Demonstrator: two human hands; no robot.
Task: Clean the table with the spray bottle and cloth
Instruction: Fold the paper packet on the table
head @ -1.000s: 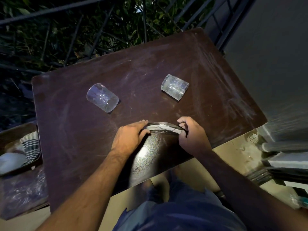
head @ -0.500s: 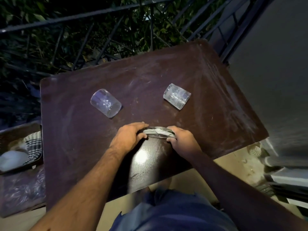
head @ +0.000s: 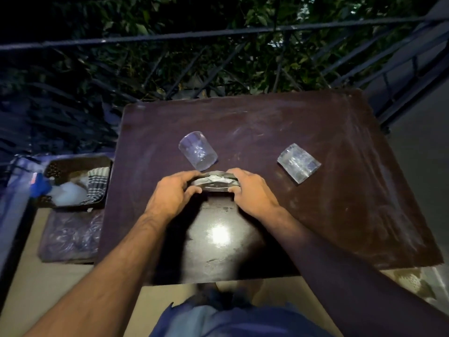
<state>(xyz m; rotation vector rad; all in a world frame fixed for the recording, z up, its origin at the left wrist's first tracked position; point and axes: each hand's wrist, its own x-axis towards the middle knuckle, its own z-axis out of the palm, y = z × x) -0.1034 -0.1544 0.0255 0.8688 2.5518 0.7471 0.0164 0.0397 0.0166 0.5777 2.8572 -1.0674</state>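
Observation:
A small grey-white cloth (head: 215, 182) is bunched flat on the dark brown table (head: 315, 215), near its middle. My left hand (head: 172, 194) grips the cloth's left end and my right hand (head: 252, 192) grips its right end, both pressing it onto the tabletop. The patch of table just in front of the cloth looks glossy and reflects a light; the far and right areas show dusty whitish streaks. No spray bottle is visible.
Two clear glasses lie on their sides: one glass (head: 198, 154) just beyond the cloth, a ribbed glass (head: 298, 162) to the right. A dark basket (head: 73, 183) with cloths sits left of the table, over a low plastic-covered stand. Metal railing (head: 218, 36) and foliage lie beyond.
My hands have come closer together, bunching the cloth shorter, and it now sits just below the left glass. The camera view has shifted, turning the table in frame.

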